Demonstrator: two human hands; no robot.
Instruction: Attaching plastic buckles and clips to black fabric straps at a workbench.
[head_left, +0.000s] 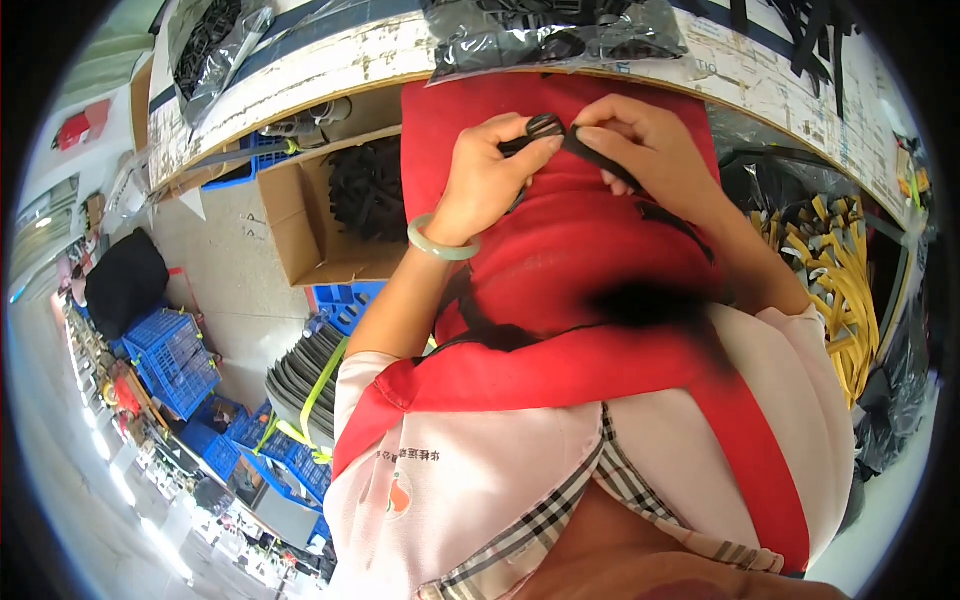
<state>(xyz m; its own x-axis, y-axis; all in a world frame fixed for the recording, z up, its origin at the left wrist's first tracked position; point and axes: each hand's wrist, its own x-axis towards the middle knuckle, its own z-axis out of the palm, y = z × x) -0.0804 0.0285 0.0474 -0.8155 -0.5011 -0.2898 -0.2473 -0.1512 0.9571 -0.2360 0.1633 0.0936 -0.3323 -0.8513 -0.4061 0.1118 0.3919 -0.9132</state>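
Observation:
Over the red apron [560, 260] on my lap, both hands work close together. My left hand [490, 175] is closed, pinching a black piece with a rounded, glossy end [545, 126]; it may be a plastic buckle, but its kind is not clear. In my right hand [645, 145], the fingers grip a black webbing strap [602, 158], whose tip points toward the piece in the left. A narrow gap shows between the two. Whether one strap joins them below is hidden. Another dark strap [665, 218] lies across the apron below my right hand.
Ahead is a worn white table edge [330, 72] with a clear bag of black plastic parts [560, 40] on it. A cardboard box [290, 225] of black pieces stands left. Yellow straps [835, 290] hang at right. Blue crates [172, 362] stand on the floor farther left.

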